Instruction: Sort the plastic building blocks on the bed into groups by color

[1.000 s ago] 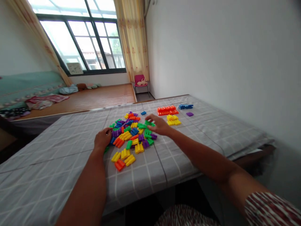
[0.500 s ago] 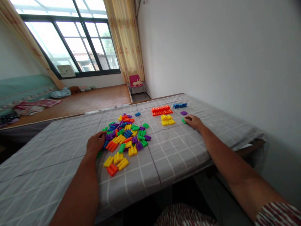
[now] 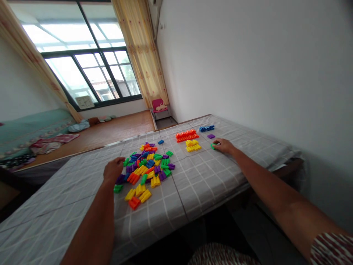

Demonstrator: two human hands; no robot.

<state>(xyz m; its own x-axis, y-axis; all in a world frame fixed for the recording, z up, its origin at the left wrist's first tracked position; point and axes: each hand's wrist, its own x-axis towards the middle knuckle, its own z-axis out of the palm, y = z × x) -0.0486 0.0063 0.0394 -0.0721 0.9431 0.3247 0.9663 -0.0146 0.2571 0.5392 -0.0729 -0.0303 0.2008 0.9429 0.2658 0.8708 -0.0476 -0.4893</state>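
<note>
Right hand [image 3: 224,146]: since a second ago it has moved from the mixed heap [image 3: 142,170] to the right part of the tabletop [image 3: 206,184]; thumb and fingertips pinch a green piece [image 3: 213,146] at the cloth.
Near front: one orange piece [image 3: 134,202] lies beside three yellow pieces [image 3: 140,190].
Left hand [image 3: 113,170]: at the heap's left edge, fingers bent, fingertips near green pieces; whether it grips anything I cannot tell.
Heap: yellow, purple, green, blue and orange pieces, jumbled.
Yellow stack [image 3: 193,148]: left of the green piece, apart from it.
Purple piece [image 3: 211,136]: lying just beyond the green one.
Orange rows [image 3: 187,137]: stacked behind the yellow.
Blue row [image 3: 206,128]: farthest group, beyond the purple piece.
Far end: a pink chair [image 3: 157,102] by the curtain [image 3: 140,51].
</note>
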